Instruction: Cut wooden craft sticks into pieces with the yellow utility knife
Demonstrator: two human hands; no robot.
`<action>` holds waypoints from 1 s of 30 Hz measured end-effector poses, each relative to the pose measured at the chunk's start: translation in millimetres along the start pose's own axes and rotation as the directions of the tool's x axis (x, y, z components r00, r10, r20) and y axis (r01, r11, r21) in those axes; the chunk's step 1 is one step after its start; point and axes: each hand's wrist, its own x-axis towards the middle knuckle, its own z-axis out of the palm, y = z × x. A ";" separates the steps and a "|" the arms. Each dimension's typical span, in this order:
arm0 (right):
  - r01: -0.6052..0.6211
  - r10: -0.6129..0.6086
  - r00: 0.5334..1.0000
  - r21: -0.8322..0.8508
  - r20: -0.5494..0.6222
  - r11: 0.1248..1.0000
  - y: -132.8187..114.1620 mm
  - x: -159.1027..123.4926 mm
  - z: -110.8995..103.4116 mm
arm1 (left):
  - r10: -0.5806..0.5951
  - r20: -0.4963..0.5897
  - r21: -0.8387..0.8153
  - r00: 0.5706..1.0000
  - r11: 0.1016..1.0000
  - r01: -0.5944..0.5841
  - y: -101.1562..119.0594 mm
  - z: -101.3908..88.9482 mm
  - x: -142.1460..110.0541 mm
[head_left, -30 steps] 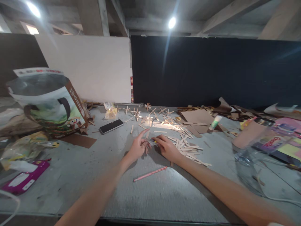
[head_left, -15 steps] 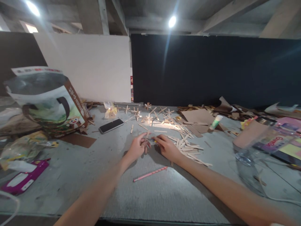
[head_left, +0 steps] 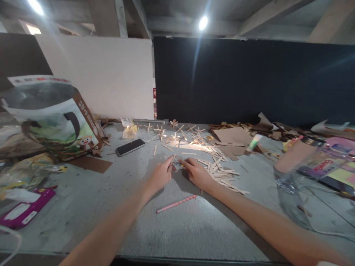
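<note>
My left hand [head_left: 163,173] is closed on a small wooden craft stick [head_left: 173,158], whose end pokes up past the fingertips. Opposite it, my right hand [head_left: 197,172] grips a small knife-like tool [head_left: 180,164] with a yellow part and a dark, shiny tip pointing left at the stick. The tool's exact kind is too small to make out. A pile of loose craft sticks [head_left: 222,173] lies just right of my right hand. Below both hands rests a pink striped pencil [head_left: 176,204]. Behind them stand several star-shaped pieces of crossed sticks [head_left: 180,132].
Left are a black phone [head_left: 130,147], a large printed bag [head_left: 55,122], brown card [head_left: 91,164] and a purple device [head_left: 27,208]. To the right are a glue stick [head_left: 253,143], cardboard sheets [head_left: 233,138], a tumbler [head_left: 298,153] and a clear plastic bottle [head_left: 292,203].
The left fingers have curled in around the craft stick, where they were spread more before. The right hand keeps nearly the same place. The view has shifted slightly.
</note>
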 end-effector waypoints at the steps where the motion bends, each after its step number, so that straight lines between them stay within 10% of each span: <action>1: 0.000 0.000 1.000 -0.004 0.006 1.000 -0.3 -0.1 -0.4 | -0.008 0.005 -0.018 1.000 1.000 0.008 0.8 0.6 0.3; 9: 0.047 -0.046 0.999 -0.055 0.029 0.997 -3.8 -0.7 -3.6 | -0.064 0.052 -0.228 0.997 0.971 0.075 -3.6 4.2 6.1; 15: 0.017 -0.003 0.996 -0.155 0.088 0.988 -2.3 4.5 -6.4 | 0.106 0.141 0.158 0.984 0.979 -0.128 16.4 9.1 -7.9; 30: -0.055 0.077 0.993 -0.217 0.093 0.975 -6.4 10.7 -8.6 | -0.120 -0.060 -0.532 0.991 0.844 0.069 10.6 -5.3 13.8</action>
